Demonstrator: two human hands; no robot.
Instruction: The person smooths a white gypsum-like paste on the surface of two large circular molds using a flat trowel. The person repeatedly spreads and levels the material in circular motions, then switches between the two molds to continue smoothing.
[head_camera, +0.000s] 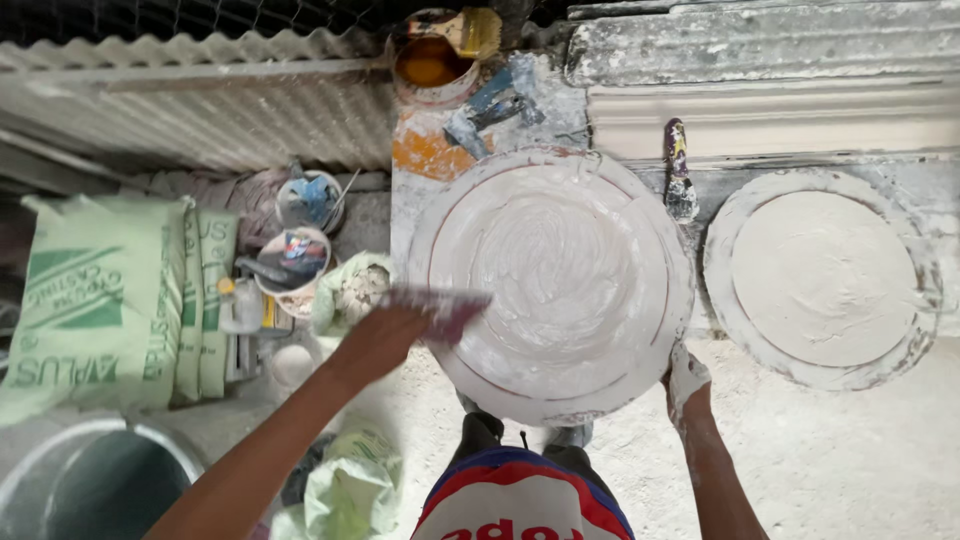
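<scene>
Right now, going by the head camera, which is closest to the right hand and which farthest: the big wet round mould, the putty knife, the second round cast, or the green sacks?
From the right hand:
1. Big wet round mould, touching, just left.
2. Second round cast, up and right.
3. Putty knife, straight above, by the moulding.
4. Green sacks, far left.

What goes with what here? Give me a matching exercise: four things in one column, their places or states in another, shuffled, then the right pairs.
Things:
1. left hand
2. right hand
3. second round mould
4. green sacks

Places or states:
A. stacked at far left
B. holds a flat scraper over the wet plaster
C. lies to the right, its plaster surface smooth
D. plaster-coated, at the lower right rim of the large round mould

Pairs: 1-B, 2-D, 3-C, 4-A
</scene>
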